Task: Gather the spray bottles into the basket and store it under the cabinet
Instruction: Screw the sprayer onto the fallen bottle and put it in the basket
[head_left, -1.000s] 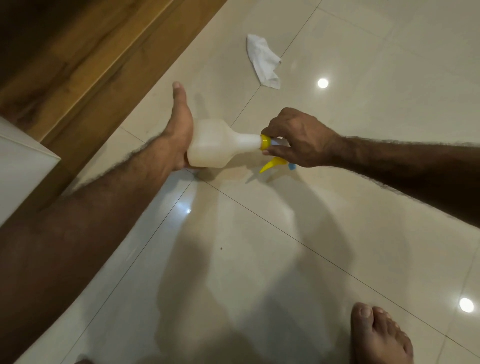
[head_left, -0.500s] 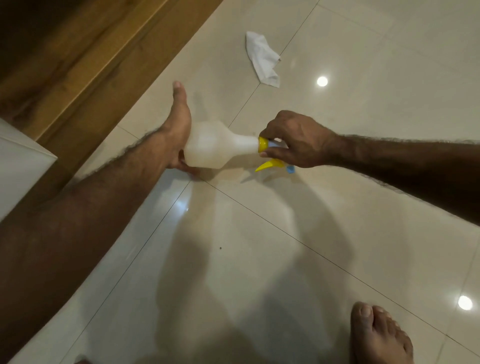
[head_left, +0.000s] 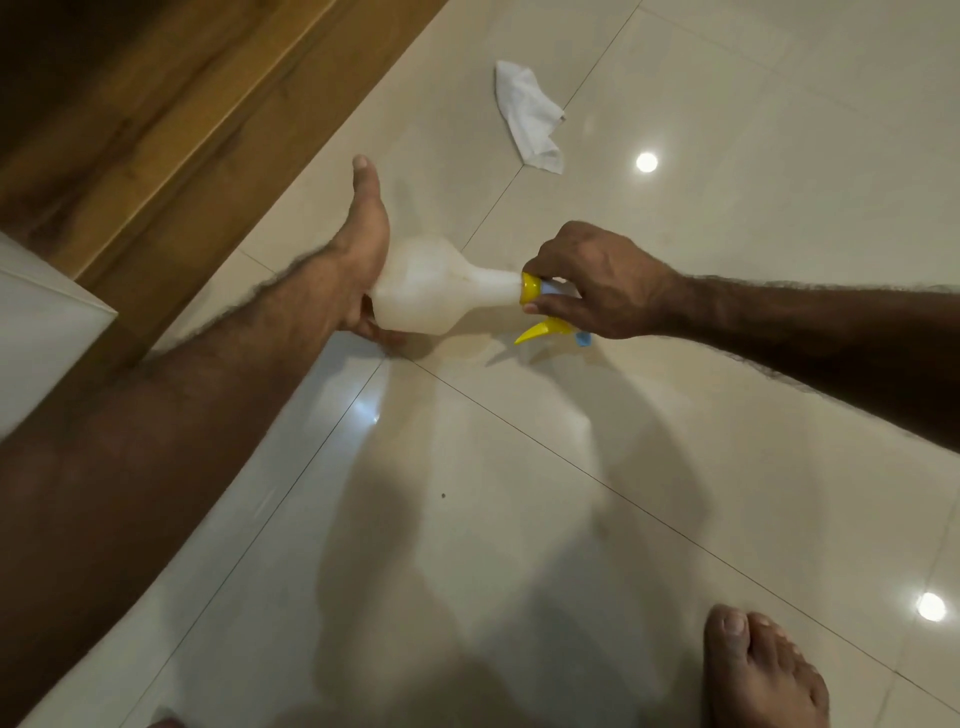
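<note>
A translucent white spray bottle (head_left: 431, 288) with a yellow collar and yellow trigger is held sideways above the tiled floor, its neck pointing right. My left hand (head_left: 348, 280) cups the bottle's wide base, thumb stretched out and up. My right hand (head_left: 597, 280) is closed around the yellow and blue spray head. The trigger (head_left: 545, 330) hangs below my right hand. No basket is in view.
A crumpled white cloth (head_left: 530, 117) lies on the glossy cream floor beyond the bottle. A wooden cabinet base (head_left: 156, 119) runs along the upper left, with a white panel corner (head_left: 47, 332) at the left edge. A bare foot (head_left: 758, 675) stands at the lower right.
Both hands and the bottle have shifted slightly left and down; the grip on base and spray head is unchanged.
</note>
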